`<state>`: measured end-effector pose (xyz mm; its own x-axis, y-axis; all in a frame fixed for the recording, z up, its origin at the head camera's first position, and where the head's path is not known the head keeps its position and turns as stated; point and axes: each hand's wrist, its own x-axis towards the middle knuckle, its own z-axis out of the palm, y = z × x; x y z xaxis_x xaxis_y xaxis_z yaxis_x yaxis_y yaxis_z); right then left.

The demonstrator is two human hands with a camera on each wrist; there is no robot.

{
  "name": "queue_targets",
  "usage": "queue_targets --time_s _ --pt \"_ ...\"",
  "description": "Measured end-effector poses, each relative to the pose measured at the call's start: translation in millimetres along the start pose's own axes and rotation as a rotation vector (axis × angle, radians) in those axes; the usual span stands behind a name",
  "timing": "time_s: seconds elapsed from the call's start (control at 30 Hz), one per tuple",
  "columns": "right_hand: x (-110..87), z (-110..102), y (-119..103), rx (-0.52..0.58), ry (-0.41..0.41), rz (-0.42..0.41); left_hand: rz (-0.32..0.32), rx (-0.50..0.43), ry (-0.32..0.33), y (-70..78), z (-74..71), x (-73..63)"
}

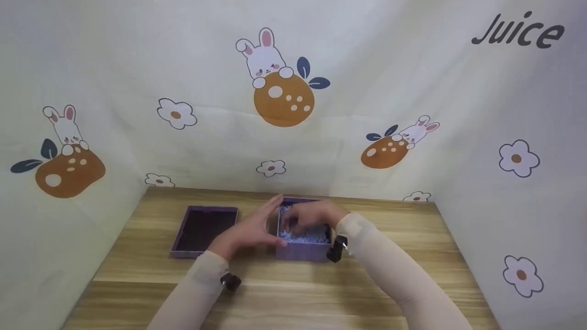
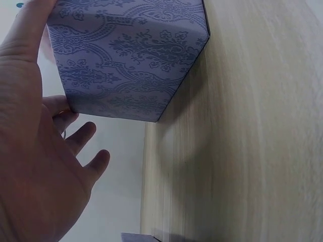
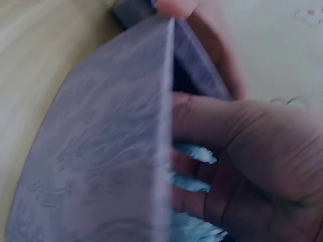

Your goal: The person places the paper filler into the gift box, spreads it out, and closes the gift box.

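A purple patterned box (image 1: 302,252), its lid off, holds light-blue shredded paper filler (image 1: 312,234). My left hand (image 1: 250,231) spans the box's left side, holding it with the thumb at the near corner and fingertips at the far corner. In the left wrist view, two fingers of that hand (image 2: 30,136) stick out free of the box wall. My right hand (image 1: 307,217) reaches into the box from above, fingers bent down among the shreds. The right wrist view shows those fingers (image 3: 197,121) partly behind the box wall; I cannot tell whether they pinch anything.
Left of the box lies a shallow purple tray-like lid (image 1: 205,254) with a dark inside. Both rest on a wood-grain table (image 1: 270,298). A pale cloth (image 1: 211,151) with printed rabbits, oranges and flowers stands around the back and sides.
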<state>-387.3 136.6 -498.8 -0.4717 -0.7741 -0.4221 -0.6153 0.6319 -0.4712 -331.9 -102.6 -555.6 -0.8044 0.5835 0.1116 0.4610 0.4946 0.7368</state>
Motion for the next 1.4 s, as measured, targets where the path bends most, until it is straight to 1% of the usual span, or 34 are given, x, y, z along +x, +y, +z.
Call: queue_targets --time_s 0.1,0.2,0.3,0.37,0.47,0.53,0.6,0.8,0.87,0.93,1.03,1.17,1.23,1.3,1.4 --pt "5.4 8 4 -0.004 -0.012 0.026 -0.005 -0.020 0.004 -0.5 1.0 -2.3" --pt "6.4 11 3 -0.004 -0.023 0.029 -0.013 -0.028 0.005 -1.8 2.0 -4.9" --pt "4.3 5 -1 -0.004 -0.021 -0.004 -0.021 -0.036 0.007 -2.9 1.9 -6.7" --pt "2.1 -2 -3 0.016 0.012 -0.034 -0.019 -0.043 0.012 -2.6 1.2 -7.2" --pt "-0.9 -14 -6 0.068 0.089 -0.066 -0.020 -0.057 0.017 -1.5 -0.5 -7.5" --pt "-1.7 -19 -6 0.099 0.130 -0.054 -0.020 -0.061 0.015 -0.6 -1.2 -7.6" --pt "-0.5 -18 -4 0.107 0.145 -0.021 -0.024 -0.060 0.009 -1.0 -1.0 -7.0" --pt "8.6 2 8 0.044 0.094 0.118 -0.029 -0.060 -0.008 -1.8 1.6 -4.6" --pt "10.0 7 11 0.032 0.088 0.150 -0.027 -0.064 -0.006 -1.9 2.2 -3.7" --pt "10.3 10 13 0.032 0.091 0.159 -0.029 -0.063 -0.004 -1.9 2.6 -3.2" --pt "6.8 10 14 0.037 0.094 0.129 -0.025 -0.067 0.000 -1.4 3.0 -3.5" --pt "-6.3 2 11 0.050 0.094 0.084 -0.031 -0.069 -0.010 -0.5 2.9 -4.3" --pt "-14.4 -5 7 0.052 0.102 0.081 -0.033 -0.075 -0.005 -0.1 2.1 -4.8" --pt "-20.8 -11 3 0.039 0.102 0.097 -0.040 -0.083 0.000 0.0 1.0 -5.8" --pt "-27.1 -15 2 -0.006 0.076 0.168 -0.029 -0.085 0.002 0.0 1.0 -2.8"
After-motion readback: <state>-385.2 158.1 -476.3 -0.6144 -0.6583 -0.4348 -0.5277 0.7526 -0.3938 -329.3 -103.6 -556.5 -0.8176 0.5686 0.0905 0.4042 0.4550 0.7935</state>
